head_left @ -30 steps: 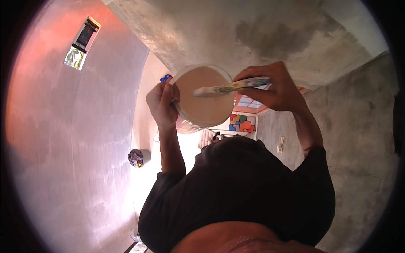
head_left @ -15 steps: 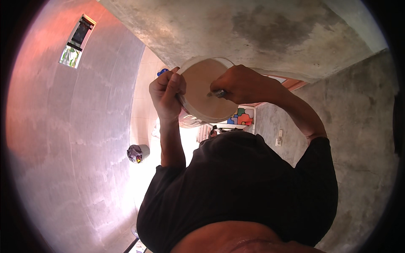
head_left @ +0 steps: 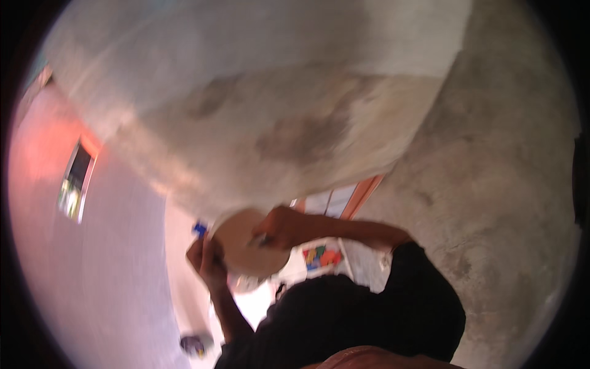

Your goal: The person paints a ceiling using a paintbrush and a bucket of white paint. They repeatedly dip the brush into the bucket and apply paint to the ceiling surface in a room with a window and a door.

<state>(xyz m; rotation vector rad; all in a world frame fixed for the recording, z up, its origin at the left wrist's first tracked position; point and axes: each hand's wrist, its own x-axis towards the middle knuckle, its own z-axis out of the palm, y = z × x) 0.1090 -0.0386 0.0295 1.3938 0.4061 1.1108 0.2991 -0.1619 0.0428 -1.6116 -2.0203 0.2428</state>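
Observation:
A round container (head_left: 252,261) of beige liquid, seen from above and blurred, is in my hands at the lower middle. My left hand (head_left: 206,257) is closed on its left rim. My right hand (head_left: 284,226) is over the right half of the container, closed round a brush (head_left: 261,240) that points into the liquid. Most of the brush is hidden by my fingers, and how deep its tip is cannot be seen.
A mottled plaster surface (head_left: 295,117) fills the upper view. A wall with a small window (head_left: 78,175) is at left, a grey wall (head_left: 491,215) at right. Beyond the container are a blue object (head_left: 199,229), a multicoloured mat (head_left: 321,257), a reddish frame (head_left: 361,194) and a bucket (head_left: 194,344).
The view has swung, so my hands and the container appear much lower and more plaster shows above. My right hand has changed angle, with the brush now mostly under my fingers.

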